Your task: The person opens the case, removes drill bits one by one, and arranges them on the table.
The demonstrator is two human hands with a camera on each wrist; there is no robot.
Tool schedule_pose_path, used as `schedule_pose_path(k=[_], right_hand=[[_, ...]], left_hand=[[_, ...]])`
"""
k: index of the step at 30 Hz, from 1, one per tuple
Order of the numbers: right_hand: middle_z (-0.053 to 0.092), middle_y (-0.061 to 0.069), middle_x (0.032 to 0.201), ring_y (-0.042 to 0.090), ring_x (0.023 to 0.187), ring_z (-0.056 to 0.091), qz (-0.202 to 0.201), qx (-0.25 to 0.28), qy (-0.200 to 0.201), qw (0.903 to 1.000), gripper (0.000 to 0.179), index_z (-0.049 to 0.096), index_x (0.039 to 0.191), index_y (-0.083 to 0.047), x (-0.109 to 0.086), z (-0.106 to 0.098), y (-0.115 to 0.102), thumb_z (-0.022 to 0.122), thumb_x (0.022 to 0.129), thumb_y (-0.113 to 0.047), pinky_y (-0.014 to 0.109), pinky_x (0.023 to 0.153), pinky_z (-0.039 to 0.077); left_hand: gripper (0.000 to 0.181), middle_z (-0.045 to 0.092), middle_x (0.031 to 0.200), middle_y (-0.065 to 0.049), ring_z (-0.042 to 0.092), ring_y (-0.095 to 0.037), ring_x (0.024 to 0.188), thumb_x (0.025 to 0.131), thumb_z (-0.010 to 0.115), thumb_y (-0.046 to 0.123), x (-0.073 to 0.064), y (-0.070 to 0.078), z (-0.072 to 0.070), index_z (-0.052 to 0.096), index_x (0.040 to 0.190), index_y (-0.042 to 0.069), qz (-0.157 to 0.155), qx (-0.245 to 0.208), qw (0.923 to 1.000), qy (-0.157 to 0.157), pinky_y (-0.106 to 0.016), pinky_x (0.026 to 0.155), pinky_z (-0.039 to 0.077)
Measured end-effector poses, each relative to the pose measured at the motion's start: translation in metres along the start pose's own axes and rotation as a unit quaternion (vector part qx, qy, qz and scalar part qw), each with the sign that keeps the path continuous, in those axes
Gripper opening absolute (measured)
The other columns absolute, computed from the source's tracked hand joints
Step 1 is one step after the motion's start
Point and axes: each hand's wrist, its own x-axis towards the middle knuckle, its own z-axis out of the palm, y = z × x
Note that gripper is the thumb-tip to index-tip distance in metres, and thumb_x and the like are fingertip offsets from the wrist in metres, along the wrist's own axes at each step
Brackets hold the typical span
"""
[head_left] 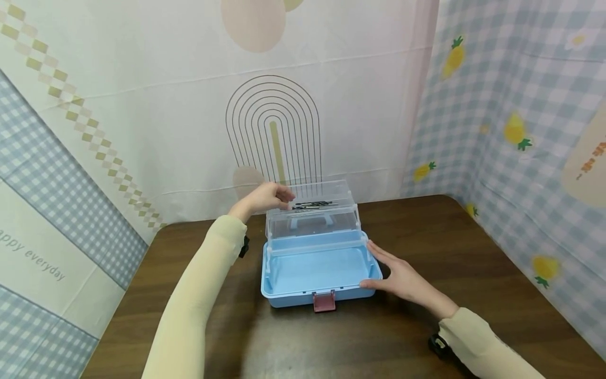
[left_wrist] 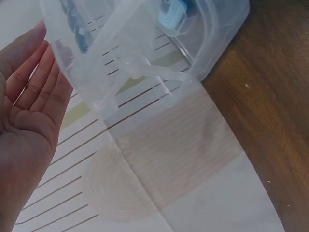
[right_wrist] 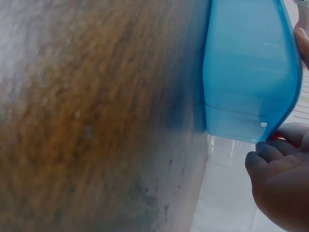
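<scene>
A light-blue toolbox (head_left: 314, 271) stands unfolded on the table, its base tray bare, with a reddish latch (head_left: 324, 302) at the front. Clear plastic trays (head_left: 350, 210) rise behind the base. Several dark drill bits (head_left: 312, 205) lie in the top one; a spiral shaft shows through the plastic in the left wrist view. My left hand (head_left: 272, 197) is at that top tray's left end, its long fingers (left_wrist: 36, 84) extended against the plastic edge. On the base's right end, my right hand (head_left: 400, 276) holds the rim, thumb at the front corner and fingers along the side.
The toolbox stands on a dark wooden table (head_left: 303, 342), near its back edge. A patterned cloth (head_left: 189, 131) hangs close behind, and a checked one (head_left: 511, 173) runs along the right. Blue handle parts show through the clear plastic.
</scene>
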Motion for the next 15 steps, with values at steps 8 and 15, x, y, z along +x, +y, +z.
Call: schedule_pose_path(k=[8, 15], right_hand=[[0.018, 0.01, 0.166, 0.043, 0.147, 0.027, 0.003, 0.004, 0.0, 1.0, 0.105, 0.022, 0.162, -0.02, 0.0, 0.001, 0.0, 0.075, 0.082, -0.062, 0.068, 0.107, 0.033], [0.018, 0.009, 0.166, 0.042, 0.147, 0.027, 0.0, 0.002, -0.002, 1.0, 0.105, 0.022, 0.162, -0.02, 0.0, 0.001, 0.001, 0.075, 0.082, -0.062, 0.068, 0.108, 0.032]], left_hand=[[0.037, 0.069, 0.124, -0.009, 0.063, -0.024, 0.115, 0.094, 0.072, 0.012, -0.001, -0.003, 0.007, 0.067, 0.129, 0.004, 0.003, 0.049, 0.9988, 0.001, -0.038, 0.098, 0.051], [0.031, 0.069, 0.124, -0.011, 0.063, -0.026, 0.116, 0.096, 0.068, 0.007, -0.002, -0.004, 0.011, 0.068, 0.127, 0.002, 0.016, 0.083, 0.9964, 0.004, -0.039, 0.099, 0.051]])
